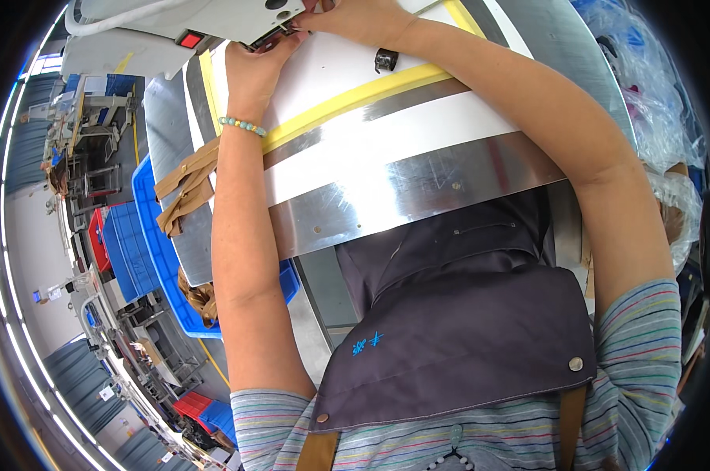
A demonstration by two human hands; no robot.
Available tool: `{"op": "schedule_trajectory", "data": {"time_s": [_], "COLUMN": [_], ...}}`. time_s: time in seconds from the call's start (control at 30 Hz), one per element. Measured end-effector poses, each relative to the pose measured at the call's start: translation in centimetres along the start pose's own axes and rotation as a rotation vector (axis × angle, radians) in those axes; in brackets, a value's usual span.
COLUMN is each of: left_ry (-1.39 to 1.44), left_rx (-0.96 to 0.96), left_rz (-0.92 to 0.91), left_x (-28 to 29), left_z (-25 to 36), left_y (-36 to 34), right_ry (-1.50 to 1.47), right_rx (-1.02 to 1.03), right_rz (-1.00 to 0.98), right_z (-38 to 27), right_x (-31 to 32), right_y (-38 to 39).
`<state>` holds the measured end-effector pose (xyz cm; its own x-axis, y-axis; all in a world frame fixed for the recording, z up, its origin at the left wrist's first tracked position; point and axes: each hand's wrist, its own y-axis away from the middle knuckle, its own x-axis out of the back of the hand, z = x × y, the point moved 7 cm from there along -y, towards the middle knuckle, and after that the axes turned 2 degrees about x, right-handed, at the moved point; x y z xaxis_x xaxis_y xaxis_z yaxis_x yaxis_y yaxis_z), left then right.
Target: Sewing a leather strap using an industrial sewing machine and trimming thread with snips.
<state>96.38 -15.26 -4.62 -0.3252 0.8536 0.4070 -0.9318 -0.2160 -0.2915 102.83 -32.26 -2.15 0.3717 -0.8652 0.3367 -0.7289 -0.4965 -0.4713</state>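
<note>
The head of a white machine (147, 23) with a red switch stands at the top of the view. My left hand (257, 74) is under its front end, fingertips bent in at the metal parts there. My right hand (359, 20) reaches the same spot from the right, fingers curled. What either hand pinches is too small and hidden to make out. A small black object (385, 60) lies on the white board (331, 86) edged with yellow tape, below my right hand. Tan fabric strips (186, 177) lie beside my left forearm.
The metal table edge (386, 196) runs in front of my apron. A blue bin (167, 275) with brown material stands at left, below the table. Clear plastic bags (622, 94) are heaped at right. More workbenches, red and blue bins fill the room to the left.
</note>
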Motion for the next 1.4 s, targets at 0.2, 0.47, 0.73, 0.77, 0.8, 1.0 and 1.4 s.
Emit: {"op": "schedule_trajectory", "data": {"time_s": [0.2,0.47,0.73,0.77,0.8,1.0,1.4], "left_ry": [-0.042,0.228,0.153,0.129,0.092,0.256,0.282], "left_rx": [0.012,-0.044,-0.031,-0.007,0.023,-0.045,-0.011], "left_rz": [-0.030,0.042,0.084,0.100,0.131,0.062,0.061], "left_x": [-0.3,-0.8,-0.6,-0.5,-0.3,-0.7,0.0], "left_z": [1.0,1.9,1.9,1.7,1.6,2.0,0.9], "left_y": [0.3,0.5,0.3,0.3,0.4,0.3,0.0], "right_ry": [-0.042,-0.105,-0.145,-0.122,-0.100,-0.037,0.138], "right_rx": [0.017,-0.005,0.193,0.170,0.149,0.100,0.070], "right_rz": [-0.128,-0.131,-0.048,-0.075,-0.103,-0.155,0.042], "right_z": [0.5,0.5,0.1,0.4,0.5,0.2,-0.4], "right_x": [0.3,-0.3,0.0,-0.1,-0.2,-0.5,-0.7], "right_y": [-1.0,-0.7,-1.0,-1.1,-1.3,-1.2,-0.3]}}
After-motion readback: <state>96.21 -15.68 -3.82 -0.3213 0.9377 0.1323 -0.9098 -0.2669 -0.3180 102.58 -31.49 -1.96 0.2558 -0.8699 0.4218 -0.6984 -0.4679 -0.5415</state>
